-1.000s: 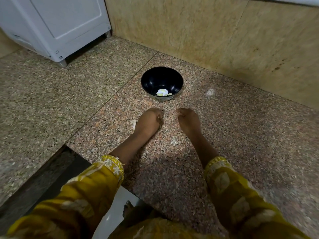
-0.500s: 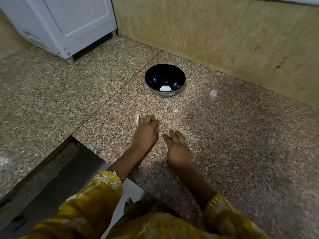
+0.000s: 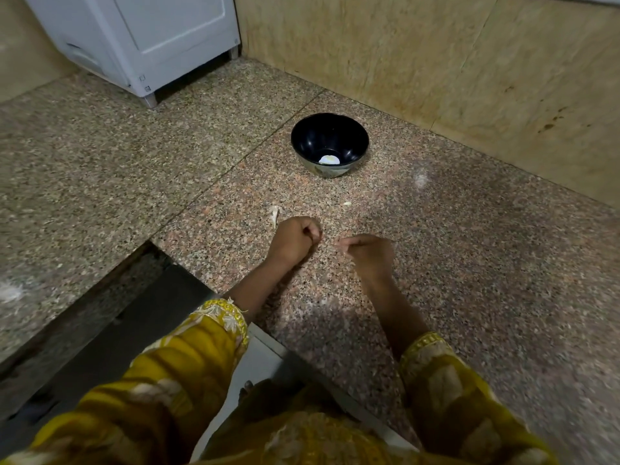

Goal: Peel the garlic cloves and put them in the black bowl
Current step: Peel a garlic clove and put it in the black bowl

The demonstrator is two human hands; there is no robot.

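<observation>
Since left hand [image 3: 295, 237] was fisted, right hand [image 3: 370, 255] pinched tight, contents unreadable: best move was thumbnail-peel low, then drop into black bowl [image 3: 302, 142] by back edge of counter [image 3: 476, 270].

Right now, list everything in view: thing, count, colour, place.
black bowl: one, black inside, on the granite near the wall.
peeled garlic: pale, count unclear, at the bowl's bottom.
garlic skin: one, whitish, on the granite just beyond the left hand.
small scrap: one, pale, between bowl and hands.
granite surface: one, speckled, under everything.
appliance: one, white, far left, on short feet.
wall: beige panels, behind the bowl.
sleeves: two, yellow, bottom of view.
left hand: fingers curled, contents hidden.
right hand: fingers bunched, blurred, contents unclear.
</observation>
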